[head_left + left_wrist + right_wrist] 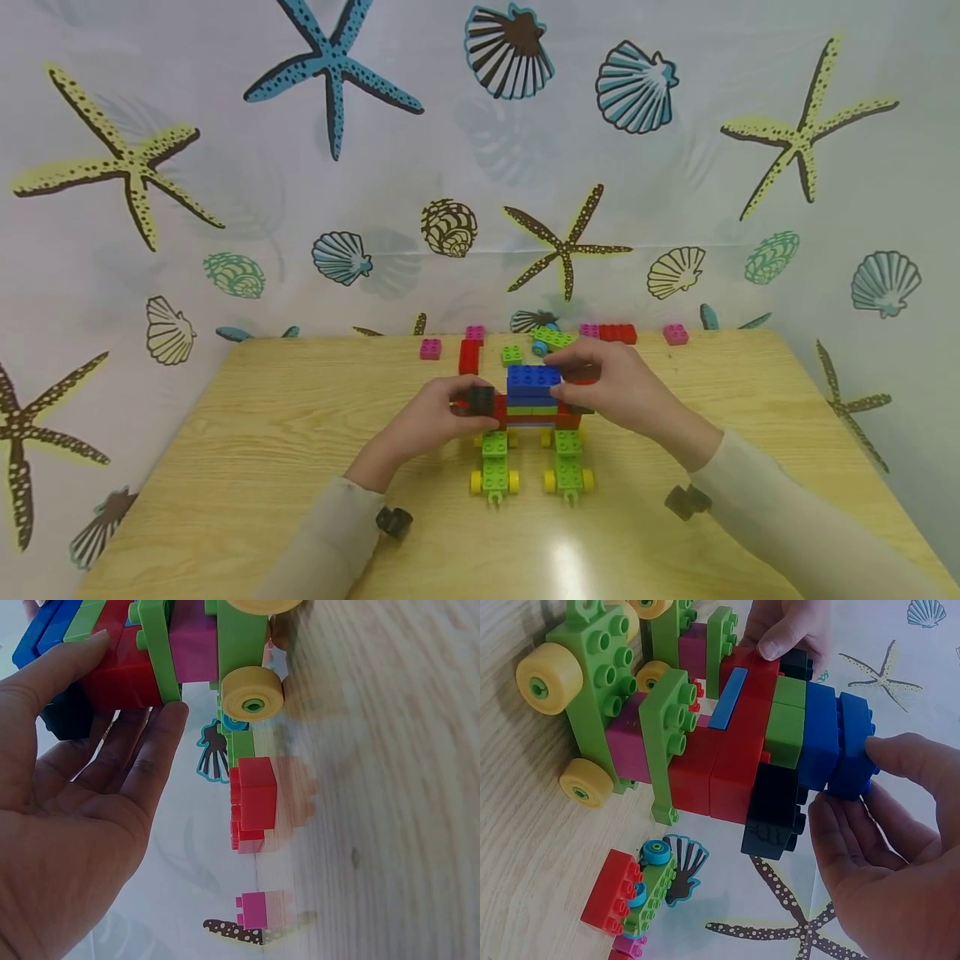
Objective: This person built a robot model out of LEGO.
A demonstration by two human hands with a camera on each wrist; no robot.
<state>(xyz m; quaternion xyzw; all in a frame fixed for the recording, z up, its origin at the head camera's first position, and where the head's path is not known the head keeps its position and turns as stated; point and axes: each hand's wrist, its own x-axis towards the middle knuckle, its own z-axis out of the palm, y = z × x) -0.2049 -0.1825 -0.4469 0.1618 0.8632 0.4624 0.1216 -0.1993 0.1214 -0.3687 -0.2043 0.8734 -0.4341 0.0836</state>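
Observation:
A toy built of bricks stands on two green wheeled bases (495,477) with yellow wheels (549,679). Purple bricks (628,736) rise from the bases to a red layer (731,769), with green and blue bricks stacked above. My left hand (438,412) grips the red layer's left end, thumb on one face and fingers beneath, beside a black brick (482,400). At the top, my right hand (622,390) pinches the uppermost blue brick (853,746) between thumb and fingers. That brick sits slightly tilted against the lower blue brick (818,735). Another black brick (769,810) juts from the right end.
Behind the toy, along the table's back edge, lie a red brick (468,357), a small green brick (512,355), a green piece with blue wheels (553,338), another red brick (618,333) and several pink bricks (430,349). A shell-and-starfish cloth (405,192) hangs behind the table (300,500).

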